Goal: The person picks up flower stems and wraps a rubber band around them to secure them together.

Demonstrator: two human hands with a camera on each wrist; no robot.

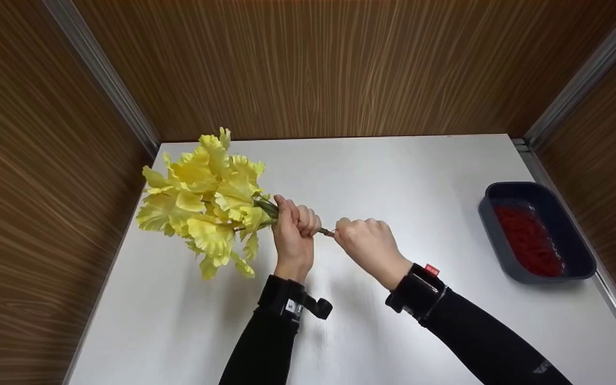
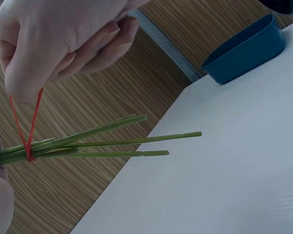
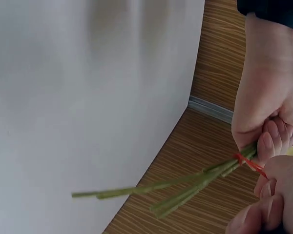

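Observation:
A bunch of yellow artificial flowers [image 1: 203, 206] is held above the white table [image 1: 372, 176]. My left hand [image 1: 293, 222] grips the green stems [image 2: 88, 141] just below the blooms. A red rubber band [image 2: 27, 124] loops round the stems close to that hand. My right hand [image 1: 367, 240] pinches the band and pulls it taut away from the stems [image 3: 185, 187]. In the right wrist view the band [image 3: 251, 163] runs from the stems to my right fingers [image 3: 276, 204]. The cut stem ends stick out free past the band.
A dark blue tray [image 1: 546, 195] with several red rubber bands [image 1: 527, 240] sits near the table's right edge. Wood-grain walls [image 1: 335, 69] enclose the table on three sides, with metal corner strips [image 1: 110, 85].

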